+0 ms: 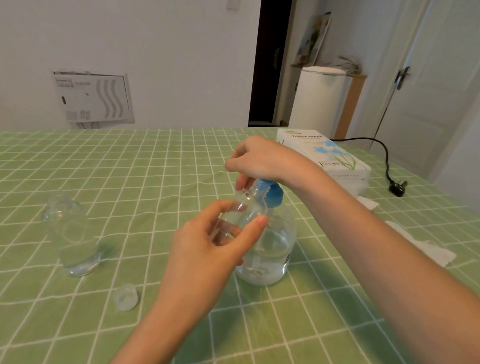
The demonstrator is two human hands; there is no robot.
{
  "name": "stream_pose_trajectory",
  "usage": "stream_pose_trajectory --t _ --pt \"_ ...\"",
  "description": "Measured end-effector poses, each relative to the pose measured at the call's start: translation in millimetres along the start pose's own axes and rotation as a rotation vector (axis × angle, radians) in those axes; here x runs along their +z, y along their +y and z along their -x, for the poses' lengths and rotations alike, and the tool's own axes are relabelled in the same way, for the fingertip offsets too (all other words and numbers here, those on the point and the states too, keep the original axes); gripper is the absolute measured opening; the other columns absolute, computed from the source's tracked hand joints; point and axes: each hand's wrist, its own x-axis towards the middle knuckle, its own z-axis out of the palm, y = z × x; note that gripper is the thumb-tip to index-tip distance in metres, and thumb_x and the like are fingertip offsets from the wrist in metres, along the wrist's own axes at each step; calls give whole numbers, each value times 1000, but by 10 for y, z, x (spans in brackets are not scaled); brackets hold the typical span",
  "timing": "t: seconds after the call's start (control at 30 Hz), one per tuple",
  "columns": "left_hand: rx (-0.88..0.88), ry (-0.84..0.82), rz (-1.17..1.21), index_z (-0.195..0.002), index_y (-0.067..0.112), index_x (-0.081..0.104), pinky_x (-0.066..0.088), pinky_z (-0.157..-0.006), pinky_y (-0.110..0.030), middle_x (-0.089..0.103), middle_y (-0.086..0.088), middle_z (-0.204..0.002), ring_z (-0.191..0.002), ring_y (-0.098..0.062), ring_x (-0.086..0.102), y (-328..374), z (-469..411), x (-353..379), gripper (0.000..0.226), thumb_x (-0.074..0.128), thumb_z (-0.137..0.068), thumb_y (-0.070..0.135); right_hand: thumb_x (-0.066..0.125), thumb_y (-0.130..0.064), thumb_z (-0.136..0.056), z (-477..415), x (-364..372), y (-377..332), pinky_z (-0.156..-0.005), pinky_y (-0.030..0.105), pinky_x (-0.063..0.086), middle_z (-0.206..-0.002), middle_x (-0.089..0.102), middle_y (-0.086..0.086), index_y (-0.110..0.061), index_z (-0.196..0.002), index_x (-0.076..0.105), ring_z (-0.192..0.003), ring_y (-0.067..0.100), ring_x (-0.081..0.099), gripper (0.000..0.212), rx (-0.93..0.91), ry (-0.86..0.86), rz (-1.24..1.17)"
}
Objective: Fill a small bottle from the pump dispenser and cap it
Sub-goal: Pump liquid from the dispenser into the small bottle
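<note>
One small bottle [244,210], one pump dispenser [272,245], one cap [125,297], one jar [71,238].

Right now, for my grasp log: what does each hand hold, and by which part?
The left hand pinches the small clear bottle by its body. The right hand covers the top of the pump dispenser; its grip there is hidden.

A green cloth with a white grid [117,168] covers the tabletop. At its far right lies a white tissue paper box [325,152] printed with blue flowers. Just beyond it, a black power cord [379,148] ends in a plug [398,188]. A crumpled white tissue [427,246] lies near the right edge. A clear bottle [69,235] stands at the left, holding a little liquid. Behind the tabletop are a white bin [318,98], a white door [430,66] and a wall panel [94,98].
</note>
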Motion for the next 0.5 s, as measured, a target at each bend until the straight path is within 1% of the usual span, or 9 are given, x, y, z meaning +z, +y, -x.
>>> stream_pose_trajectory --t 0.07,0.13,0.2,0.27,0.33,0.37,0.4,0.47,0.5 --pt "6 0 2 -88 36 66 50 -50 -17 62 6 -58 -47 -5 55 14 -9 -6 39 66 -57 60 51 -21 -90 1 -55 -18 -92 45 51 -96 74 17 6 -123 57 -106 35 64 44 -8 28 -18" --pt "11 9 13 -88 37 67 50 -50 -17 63 5 -59 -49 -5 56 29 -19 -3 38 67 -57 60 51 -23 -89 -7 -95 -37 -87 41 53 -93 75 14 4 -123 58 -102 32 67 44 -14 45 0" --pt "16 12 9 -88 37 67 51 -50 -17 64 4 -61 -50 -6 57 40 -26 3 38 67 -58 60 51 -24 -89 -14 -93 -51 -82 38 54 -98 74 17 4 -123 58 -103 32 66 45 -15 29 11" --pt "14 12 8 -90 35 67 53 -51 -21 64 3 -60 -50 -6 57 43 -25 10 40 67 -58 59 52 -25 -89 -37 -72 -44 -88 43 52 -107 71 20 4 -124 56 -106 35 65 46 -11 12 23" --pt "10 8 3 -91 33 66 55 -53 -26 62 4 -57 -50 -6 55 39 -14 14 41 66 -59 58 53 -26 -89 -47 -48 -22 -86 42 53 -112 68 21 4 -123 57 -99 35 68 45 -6 3 39" --pt "9 4 -1 -92 33 67 55 -53 -25 61 6 -55 -48 -5 54 37 -7 12 39 67 -61 56 54 -26 -88 -48 -33 -8 -83 40 53 -113 67 21 4 -122 58 -94 34 68 45 -3 -1 47" --pt "9 -2 -1 -92 32 67 53 -52 -22 60 9 -54 -47 -3 51 34 0 10 37 67 -62 54 54 -26 -89 -46 -17 8 -86 42 52 -114 67 22 4 -122 58 -93 34 68 45 3 -8 50" --pt "6 -11 7 -90 31 67 49 -51 -18 60 11 -53 -45 -2 49 25 12 8 32 68 -65 51 55 -26 -89 -41 14 33 -95 46 49 -116 66 22 4 -123 58 -96 33 68 45 19 -24 35" --pt "1 -12 12 -90 31 67 48 -50 -17 61 11 -54 -46 -2 50 21 15 7 32 68 -65 50 55 -26 -89 -38 23 38 -97 47 48 -117 65 22 4 -124 57 -101 34 67 46 24 -28 27"
